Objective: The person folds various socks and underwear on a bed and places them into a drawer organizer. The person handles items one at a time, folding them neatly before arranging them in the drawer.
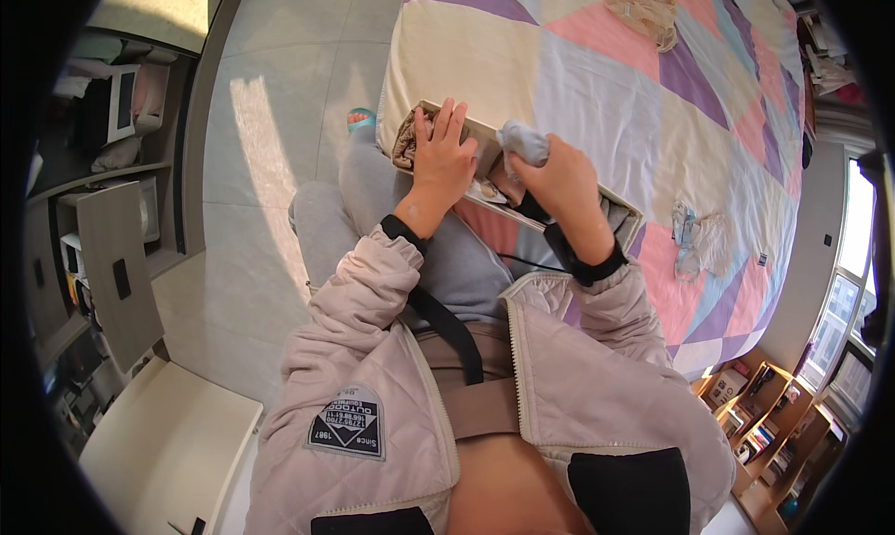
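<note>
A long, narrow white box [482,122] stands on the edge of a bed, holding folded or rolled cloth pieces in brown, black and grey. My left hand [440,157] rests over the box's left part with fingers spread, beside a brown rolled cloth [405,143]; whether it presses on anything beneath is hidden. In my right hand [559,178] is a light blue-grey rolled cloth [524,143], held above the middle of the box. Grey cloth [617,217] lies at the box's right end.
The bed has a patchwork cover [594,66] with a beige crumpled cloth [640,11] at the far side and thin pale garments [703,241] to the right. An open cabinet [119,276] stands left, a white table [168,444] lower left, wooden shelves [776,430] lower right.
</note>
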Tool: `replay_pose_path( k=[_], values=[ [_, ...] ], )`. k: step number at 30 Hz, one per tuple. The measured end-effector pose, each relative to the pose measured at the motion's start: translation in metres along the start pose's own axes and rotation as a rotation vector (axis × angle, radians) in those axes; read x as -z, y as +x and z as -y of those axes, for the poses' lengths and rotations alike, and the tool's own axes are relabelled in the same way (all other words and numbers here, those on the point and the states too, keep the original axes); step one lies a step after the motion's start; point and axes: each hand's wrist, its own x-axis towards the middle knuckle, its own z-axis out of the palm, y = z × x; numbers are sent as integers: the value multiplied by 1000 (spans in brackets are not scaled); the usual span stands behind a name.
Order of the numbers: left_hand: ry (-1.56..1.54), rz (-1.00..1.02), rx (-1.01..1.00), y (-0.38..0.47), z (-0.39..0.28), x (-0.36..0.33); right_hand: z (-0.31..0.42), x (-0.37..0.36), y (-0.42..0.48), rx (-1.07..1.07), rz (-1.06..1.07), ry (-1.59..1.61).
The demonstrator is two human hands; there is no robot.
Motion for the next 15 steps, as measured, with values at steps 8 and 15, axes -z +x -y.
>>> replay_pose_path(
  k=[8, 15],
  values=[
    [113, -62, -29, -4, -1, -7, 9, -74, 1, -272, 116, -149],
    [118, -73, -11, -7, -1, -8, -1, -68, 9, -174, 427, 25]
  ],
)
